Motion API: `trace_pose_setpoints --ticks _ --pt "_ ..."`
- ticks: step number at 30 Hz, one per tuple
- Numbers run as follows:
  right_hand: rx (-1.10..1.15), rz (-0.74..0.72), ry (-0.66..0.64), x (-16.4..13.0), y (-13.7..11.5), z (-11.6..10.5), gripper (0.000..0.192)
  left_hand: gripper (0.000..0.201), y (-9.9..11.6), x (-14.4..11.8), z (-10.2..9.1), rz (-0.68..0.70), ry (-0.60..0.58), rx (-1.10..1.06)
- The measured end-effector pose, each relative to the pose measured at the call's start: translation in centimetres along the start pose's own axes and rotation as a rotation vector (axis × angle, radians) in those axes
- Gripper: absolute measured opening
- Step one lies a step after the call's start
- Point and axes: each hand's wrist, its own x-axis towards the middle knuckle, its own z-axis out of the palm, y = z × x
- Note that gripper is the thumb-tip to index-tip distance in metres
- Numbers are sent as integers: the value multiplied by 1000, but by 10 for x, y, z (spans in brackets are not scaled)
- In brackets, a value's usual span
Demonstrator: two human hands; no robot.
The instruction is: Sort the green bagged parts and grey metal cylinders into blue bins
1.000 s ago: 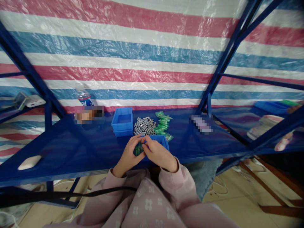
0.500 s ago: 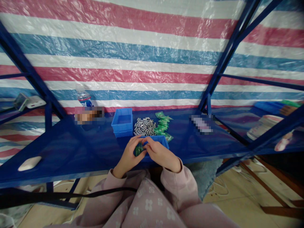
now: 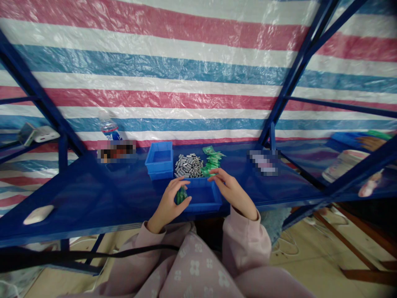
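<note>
My left hand (image 3: 170, 203) curls round a bunch of small green packets (image 3: 180, 195) at the left end of a shallow blue tray (image 3: 203, 205); its fingers partly cover them. My right hand (image 3: 231, 187) is over the tray's right side, fingers stretched out, with the fingertips at the near edge of a heap of green packets (image 3: 214, 160). I see nothing held in it. Small silver cylinders (image 3: 188, 165), which look like batteries, lie in a pile behind the tray, left of the packet heap.
Left of the silver pile stand stacked blue bins (image 3: 159, 170). A bottle (image 3: 111, 129) is at the back left, and a white object (image 3: 39, 214) lies at the front left. Blue metal posts (image 3: 287, 89) rise on both sides. Another person's hand (image 3: 374, 143) shows at far right.
My right hand has moved away from my left hand, to the right and slightly back, to the green packet heap. The tray's inside now shows. My left hand has stayed in place.
</note>
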Motion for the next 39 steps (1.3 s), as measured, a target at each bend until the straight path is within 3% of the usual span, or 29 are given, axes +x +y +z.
trace_pose_setpoints --ticks 6,10,15,23,33,39 --pt "-132 127 239 6 27 -12 22 33 -1 0 0 8 2 -2" --pt "-271 215 292 9 39 -14 23 36 -2 0 1 10 14 -6" --pt "-332 262 236 12 47 -8 25 37 -1 0 1 8 20 -7" --pt "-525 329 14 16 51 1 40 40 -1 -1 2 4 30 -11" --pt "-659 385 -14 19 37 5 28 40 0 -1 1 1 25 -9" --pt "-670 415 -66 17 31 2 35 40 -1 -1 1 7 26 -8"
